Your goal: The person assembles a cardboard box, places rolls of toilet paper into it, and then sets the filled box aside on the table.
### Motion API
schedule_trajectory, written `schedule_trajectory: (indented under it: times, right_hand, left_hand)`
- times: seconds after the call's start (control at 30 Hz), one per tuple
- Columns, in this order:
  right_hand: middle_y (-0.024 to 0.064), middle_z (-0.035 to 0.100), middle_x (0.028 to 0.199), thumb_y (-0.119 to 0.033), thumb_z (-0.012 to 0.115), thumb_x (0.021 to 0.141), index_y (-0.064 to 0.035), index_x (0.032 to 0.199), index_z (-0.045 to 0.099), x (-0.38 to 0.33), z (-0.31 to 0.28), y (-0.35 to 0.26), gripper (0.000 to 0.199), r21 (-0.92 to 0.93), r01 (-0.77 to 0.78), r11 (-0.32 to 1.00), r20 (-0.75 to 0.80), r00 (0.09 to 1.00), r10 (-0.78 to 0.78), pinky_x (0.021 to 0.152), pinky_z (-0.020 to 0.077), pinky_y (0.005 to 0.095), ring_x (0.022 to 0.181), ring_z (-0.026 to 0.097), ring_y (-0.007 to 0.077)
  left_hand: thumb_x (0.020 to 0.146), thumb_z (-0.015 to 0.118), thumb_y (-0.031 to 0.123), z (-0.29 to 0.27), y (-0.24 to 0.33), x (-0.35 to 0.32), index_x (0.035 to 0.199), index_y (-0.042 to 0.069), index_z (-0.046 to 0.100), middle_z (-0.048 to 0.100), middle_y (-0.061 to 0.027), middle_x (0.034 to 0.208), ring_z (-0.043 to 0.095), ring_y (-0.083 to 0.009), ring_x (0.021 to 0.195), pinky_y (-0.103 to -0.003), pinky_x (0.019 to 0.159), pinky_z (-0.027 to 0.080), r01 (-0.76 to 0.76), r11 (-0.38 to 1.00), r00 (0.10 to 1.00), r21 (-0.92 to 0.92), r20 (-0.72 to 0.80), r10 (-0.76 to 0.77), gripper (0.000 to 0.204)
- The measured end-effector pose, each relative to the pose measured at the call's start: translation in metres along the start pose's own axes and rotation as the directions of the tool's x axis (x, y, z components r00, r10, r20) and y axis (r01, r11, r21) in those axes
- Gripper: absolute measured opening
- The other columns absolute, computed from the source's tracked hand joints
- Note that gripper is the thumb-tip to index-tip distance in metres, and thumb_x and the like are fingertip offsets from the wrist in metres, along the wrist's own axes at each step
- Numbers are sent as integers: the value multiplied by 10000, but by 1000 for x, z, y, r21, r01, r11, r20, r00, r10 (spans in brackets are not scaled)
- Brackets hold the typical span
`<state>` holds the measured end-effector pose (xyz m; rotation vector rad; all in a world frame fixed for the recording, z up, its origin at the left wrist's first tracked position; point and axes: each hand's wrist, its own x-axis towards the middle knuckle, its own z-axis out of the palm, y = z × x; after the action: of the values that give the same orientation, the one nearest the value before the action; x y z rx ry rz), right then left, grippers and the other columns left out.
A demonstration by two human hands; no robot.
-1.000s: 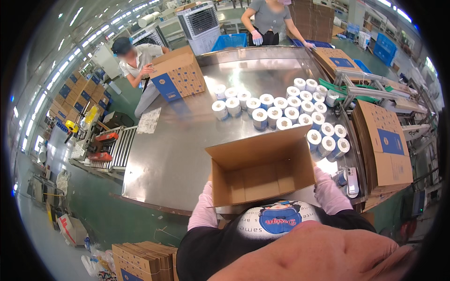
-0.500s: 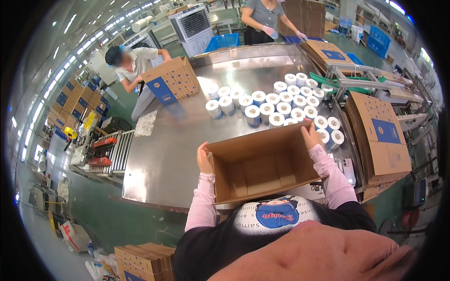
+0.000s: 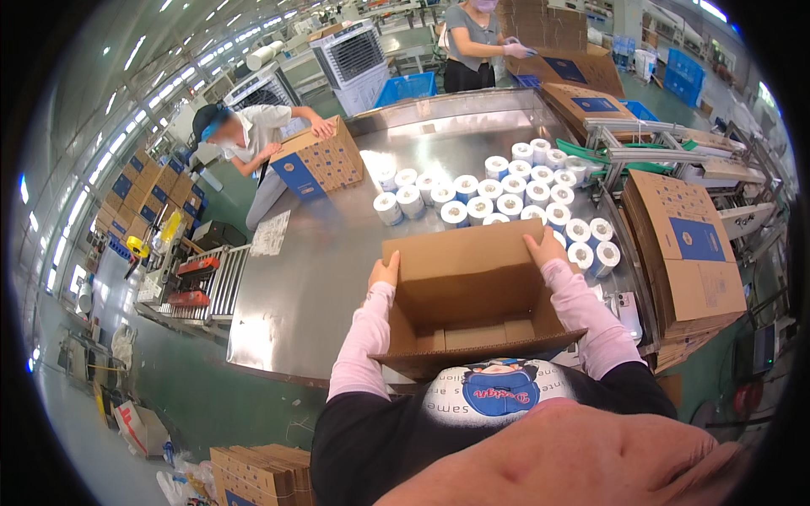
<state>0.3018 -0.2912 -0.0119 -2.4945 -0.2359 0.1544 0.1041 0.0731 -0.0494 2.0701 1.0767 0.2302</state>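
Observation:
An open brown cardboard box point(image 3: 472, 251) with nothing inside stands tilted between my hands, at the near edge of the metal table point(image 3: 295, 295). Its opening faces up toward me, and its far wall or flap is raised. My left hand point(image 3: 385, 270) grips the box's left far corner, the fingers partly behind the cardboard. My right hand point(image 3: 544, 246) holds the right far corner, with the thumb on the inner side. Just beyond the box are many white rolls with blue lower parts point(image 3: 479, 208), upright in loose rows; the box hides some of them.
At the far left a co-worker point(image 3: 253, 135) handles a printed carton point(image 3: 316, 160). Another person point(image 3: 472, 42) at the back handles flat cardboard point(image 3: 569, 67). Stacked flat cartons point(image 3: 692, 244) lie at right, beside a phone point(image 3: 624, 312). A roller conveyor point(image 3: 211, 282) adjoins the table's left.
My hands have tipped the box, and its far panel now stands higher in view. The left co-worker's hand has moved onto the carton's top. The back co-worker has shifted a cardboard sheet.

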Motion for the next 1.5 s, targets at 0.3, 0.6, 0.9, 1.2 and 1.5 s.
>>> schedule_trajectory:
  times: [0.3,0.6,0.9,1.2,1.5]
  right_hand:
    - [165,97,1571,-461,746,742,-146,1488,260,-51,6,-26,945,-422,657,624,149,730,-667,1132,133,597,1459,84,336]
    - [115,694,955,-323,710,775,-126,987,678,-37,18,-31,291,-396,604,692,515,770,-377,805,503,429,935,658,297]
    - [114,697,855,-283,662,807,-105,890,678,-36,21,-12,196,-348,651,674,426,751,-505,748,505,433,853,664,310]
    - [114,684,915,-186,619,780,-88,895,679,-28,27,-10,163,-274,652,707,406,745,-529,754,510,404,884,652,288]
    - [120,612,1152,-45,671,732,-78,1053,654,37,-28,29,324,461,563,686,-146,810,-567,936,445,427,1104,552,327]
  left_hand:
    - [677,766,536,14,49,-98,1475,275,320,106,-144,1578,76,-373,1450,-666,1088,155,-529,520,776,671,133,617,951]
    - [779,654,588,20,52,-67,922,113,668,696,-111,906,653,-299,900,-396,795,512,-494,563,869,662,382,313,496]
    - [889,425,652,16,63,-59,1209,130,625,618,-163,1206,567,-312,1148,-376,988,423,-586,671,723,455,668,177,644]
    - [934,430,539,119,52,18,1394,111,469,480,-128,1408,403,-285,1322,-338,1088,297,-509,842,190,176,978,-89,630]
    - [764,678,424,354,133,8,1315,200,557,293,-261,1452,253,-452,1352,-544,1042,292,-846,337,532,412,615,583,607]
